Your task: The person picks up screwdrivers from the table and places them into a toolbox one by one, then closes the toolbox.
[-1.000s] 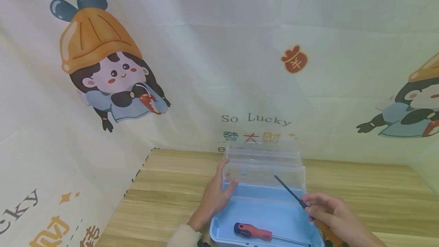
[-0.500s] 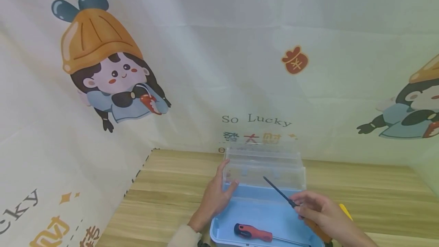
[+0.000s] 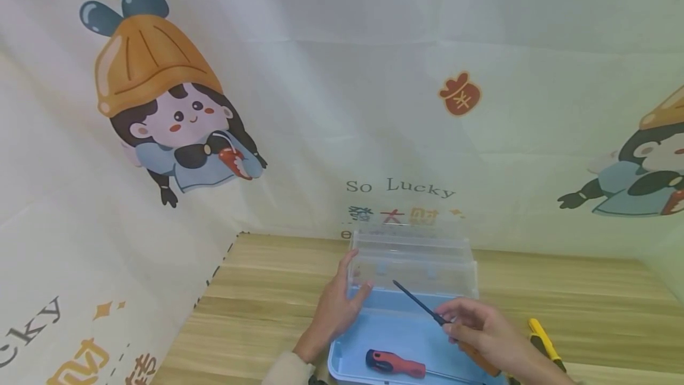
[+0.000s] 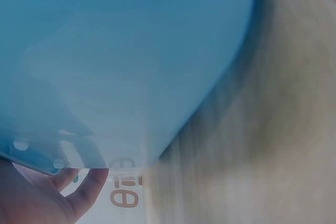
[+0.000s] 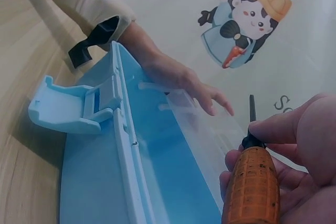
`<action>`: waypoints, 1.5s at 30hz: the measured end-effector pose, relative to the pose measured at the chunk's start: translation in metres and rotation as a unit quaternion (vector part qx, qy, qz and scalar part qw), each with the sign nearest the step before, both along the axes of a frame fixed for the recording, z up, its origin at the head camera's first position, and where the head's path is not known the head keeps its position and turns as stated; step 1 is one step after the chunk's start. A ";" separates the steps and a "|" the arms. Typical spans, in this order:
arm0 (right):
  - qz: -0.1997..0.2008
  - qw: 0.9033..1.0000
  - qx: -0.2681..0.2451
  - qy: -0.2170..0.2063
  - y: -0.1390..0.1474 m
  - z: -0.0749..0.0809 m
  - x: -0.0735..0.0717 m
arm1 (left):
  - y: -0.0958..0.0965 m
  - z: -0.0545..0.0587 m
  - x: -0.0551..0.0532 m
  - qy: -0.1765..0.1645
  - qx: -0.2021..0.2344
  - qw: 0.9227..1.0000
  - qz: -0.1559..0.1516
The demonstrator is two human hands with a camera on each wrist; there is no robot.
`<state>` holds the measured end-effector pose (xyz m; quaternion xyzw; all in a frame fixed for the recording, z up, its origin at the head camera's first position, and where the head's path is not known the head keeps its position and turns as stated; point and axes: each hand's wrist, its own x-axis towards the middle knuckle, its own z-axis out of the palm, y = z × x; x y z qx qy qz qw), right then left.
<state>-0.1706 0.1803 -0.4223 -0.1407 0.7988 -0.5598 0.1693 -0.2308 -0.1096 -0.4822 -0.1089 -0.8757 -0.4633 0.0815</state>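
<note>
My right hand (image 3: 483, 331) grips an orange-handled screwdriver (image 5: 252, 184) over the toolbox, its dark shaft pointing up and to the left. The light blue toolbox (image 3: 374, 325) stands on the table with its clear lid (image 3: 417, 269) tipped back. Inside lies a red-and-black screwdriver (image 3: 408, 366), its metal shaft toward the right. My left hand (image 3: 336, 305) holds the box at its back left corner, thumb over the inside and fingers along the outer side by the lid. The left wrist view shows the box's blue side (image 4: 115, 66) close up, with part of that hand below.
A yellow-and-black tool (image 3: 545, 340) lies on the wooden table (image 3: 577, 290) right of the box, partly behind my right forearm. A blue latch (image 5: 63, 103) hangs out from the box's front. A printed cloth (image 3: 320, 106) forms the backdrop behind the table.
My right hand has moved left over the box with the orange-handled screwdriver. The yellow-and-black tool at the right has come into sight. My left hand has stayed in place.
</note>
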 end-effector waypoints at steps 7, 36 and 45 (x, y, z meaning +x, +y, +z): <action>0.030 0.999 -0.024 -0.001 -0.004 -0.005 -0.003 | 0.000 -0.001 0.000 0.004 -0.002 1.000 -0.003; 0.098 0.995 0.002 0.000 -0.015 -0.018 0.000 | 0.000 0.001 0.002 0.008 0.003 1.000 -0.011; 0.131 0.991 0.018 0.020 -0.016 -0.025 -0.001 | 0.000 0.000 0.001 0.005 0.004 1.000 -0.009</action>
